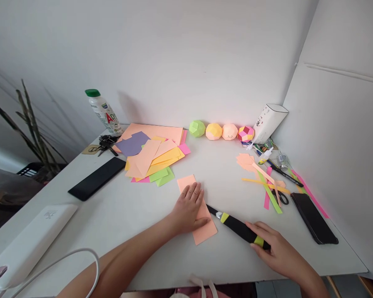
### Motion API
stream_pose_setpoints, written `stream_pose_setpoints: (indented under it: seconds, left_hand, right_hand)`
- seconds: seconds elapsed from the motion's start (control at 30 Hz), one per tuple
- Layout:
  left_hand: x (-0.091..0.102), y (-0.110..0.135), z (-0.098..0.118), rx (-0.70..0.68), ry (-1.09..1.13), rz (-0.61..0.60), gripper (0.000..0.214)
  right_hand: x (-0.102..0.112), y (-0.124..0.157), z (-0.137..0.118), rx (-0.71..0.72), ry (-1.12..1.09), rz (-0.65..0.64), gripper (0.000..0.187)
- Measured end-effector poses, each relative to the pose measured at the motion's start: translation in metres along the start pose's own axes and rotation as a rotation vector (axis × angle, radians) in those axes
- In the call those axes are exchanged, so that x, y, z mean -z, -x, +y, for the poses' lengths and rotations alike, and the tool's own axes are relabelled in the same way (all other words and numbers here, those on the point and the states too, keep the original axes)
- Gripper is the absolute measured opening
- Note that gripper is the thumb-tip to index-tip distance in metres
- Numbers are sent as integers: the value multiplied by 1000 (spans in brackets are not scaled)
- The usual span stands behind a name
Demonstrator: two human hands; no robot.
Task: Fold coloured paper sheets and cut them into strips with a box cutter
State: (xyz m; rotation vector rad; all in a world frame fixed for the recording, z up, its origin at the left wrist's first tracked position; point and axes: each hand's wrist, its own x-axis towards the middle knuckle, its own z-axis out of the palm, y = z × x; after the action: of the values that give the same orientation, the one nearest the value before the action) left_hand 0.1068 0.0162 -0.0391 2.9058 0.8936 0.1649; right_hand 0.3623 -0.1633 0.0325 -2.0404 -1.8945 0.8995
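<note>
My left hand [188, 209] lies flat on a folded-looking strip of peach paper [206, 234], pressing it to the table near the middle. Its fingers are stretched out towards the far end of the strip. To the right, my right hand [276, 250] grips the rear of a black and yellow-green utility knife [240, 229]. The knife's dark blade points left, its tip at or very near the paper's right edge; whether it touches is not clear.
Coloured paper sheets [155, 159] are piled at the back left, near a bottle [102, 111] and keys. Paper polyhedron balls [214, 131] line the wall. Paper offcuts [272, 188], scissors [282, 198], glue [265, 155] and a phone [313, 218] lie right; a white cable [95, 258] crosses lower left.
</note>
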Motion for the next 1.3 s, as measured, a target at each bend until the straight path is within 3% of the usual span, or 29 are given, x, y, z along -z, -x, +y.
stream_pose_setpoints:
  seconds: [0.23,0.53,0.87,1.17,1.3]
  left_hand:
    - [-1,1,0,-12,-4,29,91]
    - [-1,0,0,-15,4,18,90]
    - [2,1,1,-11,0,1,92]
    - [-1,1,0,-11,-3,12,92]
    - [8,-1,-4,-9,28,-5,92]
  right_hand:
    - [-1,-23,-13,64,-10,-12,49]
    - [3,-9,0,-27,-47,-12,48]
    - [-1,-32,-12,49,-10,7,49]
    - [3,-22,0,13,-61,32,48]
    - [4,-24,-3,20,-46,13,49]
